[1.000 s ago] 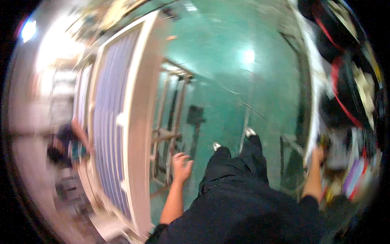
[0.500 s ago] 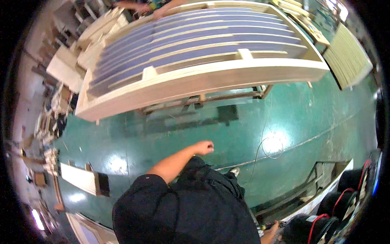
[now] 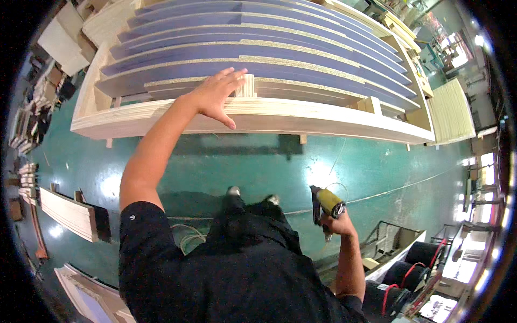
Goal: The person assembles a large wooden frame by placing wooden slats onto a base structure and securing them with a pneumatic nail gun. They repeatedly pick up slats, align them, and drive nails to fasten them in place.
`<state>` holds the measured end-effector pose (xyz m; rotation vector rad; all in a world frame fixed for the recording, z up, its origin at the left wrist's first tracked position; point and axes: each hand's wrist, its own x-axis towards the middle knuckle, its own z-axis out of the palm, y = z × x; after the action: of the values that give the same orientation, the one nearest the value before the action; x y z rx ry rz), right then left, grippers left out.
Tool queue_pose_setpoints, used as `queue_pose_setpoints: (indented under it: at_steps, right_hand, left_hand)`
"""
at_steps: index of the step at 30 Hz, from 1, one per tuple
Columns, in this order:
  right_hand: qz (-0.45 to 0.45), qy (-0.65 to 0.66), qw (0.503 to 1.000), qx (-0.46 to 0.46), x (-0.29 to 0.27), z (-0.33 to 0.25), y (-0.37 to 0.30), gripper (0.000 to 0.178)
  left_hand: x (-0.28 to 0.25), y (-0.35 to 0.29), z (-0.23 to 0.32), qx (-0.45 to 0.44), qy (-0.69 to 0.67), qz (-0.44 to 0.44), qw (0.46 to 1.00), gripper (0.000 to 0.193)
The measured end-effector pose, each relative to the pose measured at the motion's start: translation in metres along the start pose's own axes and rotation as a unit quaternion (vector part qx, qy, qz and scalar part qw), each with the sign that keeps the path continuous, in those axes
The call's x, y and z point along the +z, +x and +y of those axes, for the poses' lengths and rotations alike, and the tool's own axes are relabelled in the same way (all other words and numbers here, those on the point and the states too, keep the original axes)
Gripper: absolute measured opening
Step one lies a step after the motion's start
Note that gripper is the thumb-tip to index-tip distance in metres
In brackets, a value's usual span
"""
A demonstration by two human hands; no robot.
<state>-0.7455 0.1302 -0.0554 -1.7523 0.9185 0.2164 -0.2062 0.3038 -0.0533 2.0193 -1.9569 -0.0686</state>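
The left hand is open, fingers spread, over the front rail of the wooden frame; contact cannot be confirmed. A short block stands beside it, between rail and boards, probably as a spacer. The right hand grips the yellow nail gun well apart from the frame, presumably for clearance.

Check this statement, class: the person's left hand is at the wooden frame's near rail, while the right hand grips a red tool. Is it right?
One detail is wrong: the tool in the right hand is yellow and black, as the head view shows. The left hand is indeed at the wooden frame's near rail.
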Motion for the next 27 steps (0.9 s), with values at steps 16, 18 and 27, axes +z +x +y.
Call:
queue_pose_setpoints:
  at_steps: [16, 18, 27]
  right_hand:
    - [-0.241, -0.410, 0.860, -0.186, -0.012, -0.383, 0.200, 0.072]
    - [-0.280, -0.417, 0.844, -0.186, -0.005, -0.387, 0.223, 0.073]
    - [-0.401, -0.326, 0.800, -0.305, 0.005, -0.372, 0.274, 0.081]
  left_hand:
    - [0.010, 0.002, -0.025, -0.047, -0.213, 0.022, 0.976, 0.097]
    - [-0.002, 0.010, -0.019, -0.093, -0.223, -0.035, 0.970, 0.092]
    - [0.000, 0.008, -0.015, -0.128, -0.203, -0.038, 0.970, 0.095]
